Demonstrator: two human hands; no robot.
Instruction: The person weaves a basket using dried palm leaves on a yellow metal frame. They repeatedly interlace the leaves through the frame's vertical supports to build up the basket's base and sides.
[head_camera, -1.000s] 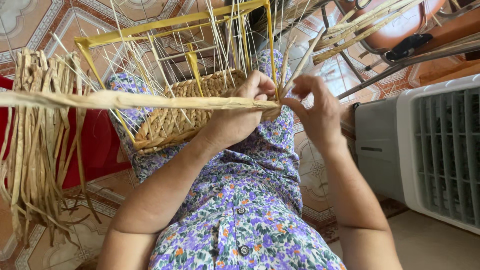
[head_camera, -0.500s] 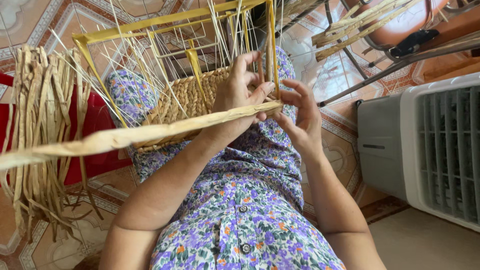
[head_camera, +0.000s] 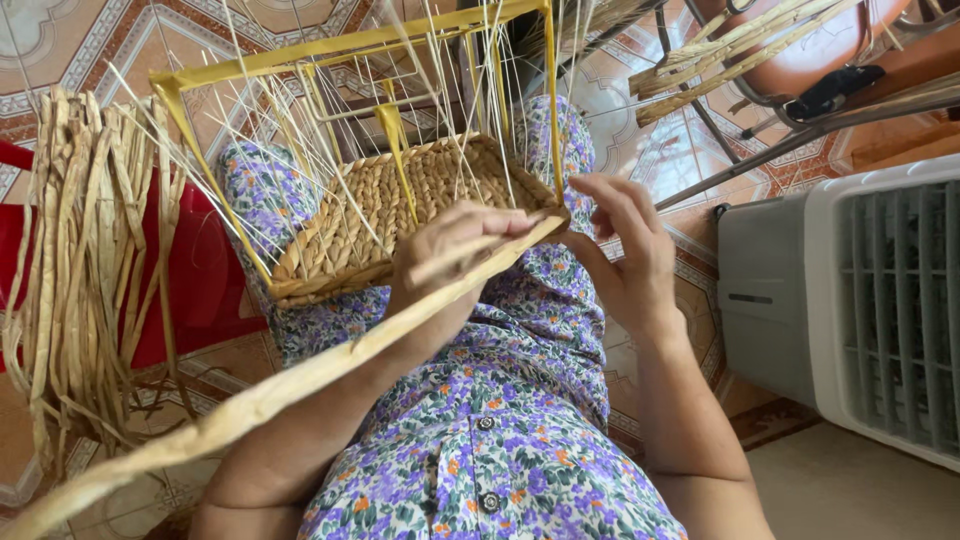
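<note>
The person sits with a half-woven basket (head_camera: 400, 215) resting on the lap, on a dress with purple and orange flowers (head_camera: 500, 450); the basket has a braided base of tan fibre and a yellow frame (head_camera: 330, 45) above it, with many thin pale stakes standing up from the rim. The left hand (head_camera: 445, 260) lies at the near edge of the basket, its fingers closed around a long flat strand of dried fibre (head_camera: 300, 375); this strand runs from the near right corner of the basket down to the lower left corner of the view. The right hand (head_camera: 625, 250) is just beside that corner, its fingers bent and half open, the fingertips near the end of the strand; I cannot tell if they really pinch it. The 2 hands are close together but do not touch. On the left a thick bundle of dried fibre strands (head_camera: 85, 270) hangs over a red chair (head_camera: 205, 270); on the right a grey and white air cooler (head_camera: 860, 300) stands on the patterned tile floor (head_camera: 60, 40).
</note>
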